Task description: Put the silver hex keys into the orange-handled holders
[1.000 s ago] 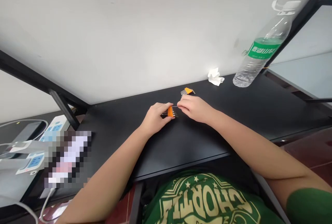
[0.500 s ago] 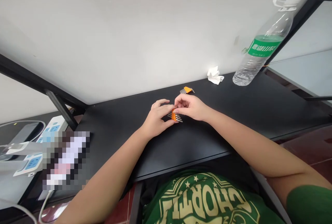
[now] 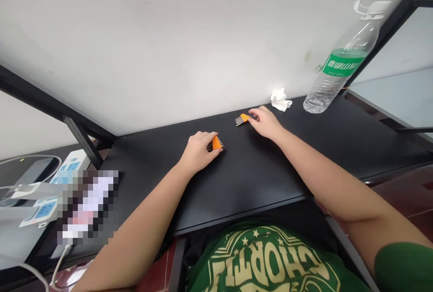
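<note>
My left hand rests on the black desk with thumb and fingers closed around an orange holder of hex keys. Metal key shafts stick out on both sides of this holder. Farther back and to the right, my right hand has its thumb and fingertips at the right end of a second orange hex key set. That set's thin metal shafts point left, towards the wall side of the desk. My fingers partly cover its right end, so exactly which piece they pinch is hard to see.
A crumpled white tissue lies by the wall, beside a tall clear water bottle with a green label. At left are a blurred-out phone with a cable and a white power strip. Black frame posts flank the desk.
My right hand has left the hex key set in my left hand and moved back and right to the second set. My left hand has shifted slightly left with its holder.
</note>
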Motion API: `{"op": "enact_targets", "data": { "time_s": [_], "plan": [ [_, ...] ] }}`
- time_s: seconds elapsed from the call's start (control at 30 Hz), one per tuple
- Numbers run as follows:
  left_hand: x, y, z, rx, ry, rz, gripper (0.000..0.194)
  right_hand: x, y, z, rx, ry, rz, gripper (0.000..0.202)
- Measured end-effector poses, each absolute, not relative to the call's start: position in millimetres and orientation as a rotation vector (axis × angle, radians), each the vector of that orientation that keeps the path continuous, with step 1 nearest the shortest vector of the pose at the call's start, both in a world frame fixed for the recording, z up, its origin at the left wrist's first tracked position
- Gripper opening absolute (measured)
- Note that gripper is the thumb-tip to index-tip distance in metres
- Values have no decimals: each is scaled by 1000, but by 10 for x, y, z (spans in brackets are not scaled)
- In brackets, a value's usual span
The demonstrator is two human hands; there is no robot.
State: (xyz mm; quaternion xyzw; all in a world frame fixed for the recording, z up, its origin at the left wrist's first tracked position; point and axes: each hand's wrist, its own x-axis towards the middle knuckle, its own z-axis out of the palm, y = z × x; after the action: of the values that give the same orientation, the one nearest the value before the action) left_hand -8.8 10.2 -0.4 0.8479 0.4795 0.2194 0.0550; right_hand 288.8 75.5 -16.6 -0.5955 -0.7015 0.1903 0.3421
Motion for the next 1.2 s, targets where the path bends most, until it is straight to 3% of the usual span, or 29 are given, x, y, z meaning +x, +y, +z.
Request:
{"op": "enact_targets", "data": {
  "time_s": [0.1, 0.37, 0.53, 0.77, 1.0, 1.2],
  "plan": [
    [-109, 135, -7, 2521, 1551, 571, 46, 2935, 853, -238, -1680, -1978, 445, 42],
    [-235, 309, -139, 2408, 1717, 513, 52, 2705, 699, -231, -1597, -2122, 398, 11],
    [-186, 237, -81, 2535, 1709, 753, 57, 2479, 446, -190, -1493, -2204, 509, 18],
    [100, -16, 20, 2517, 1447, 602, 54, 2260, 194, -216, -1217, -2263, 477, 13],
    [137, -5, -15, 2406, 1460, 585, 28, 2270, 142, -199, -1080, -2264, 497, 13],
    [157, 2, -21, 2151, 1504, 663, 35, 2264, 142, -201, -1124, -2276, 493, 14]
  ]
}}
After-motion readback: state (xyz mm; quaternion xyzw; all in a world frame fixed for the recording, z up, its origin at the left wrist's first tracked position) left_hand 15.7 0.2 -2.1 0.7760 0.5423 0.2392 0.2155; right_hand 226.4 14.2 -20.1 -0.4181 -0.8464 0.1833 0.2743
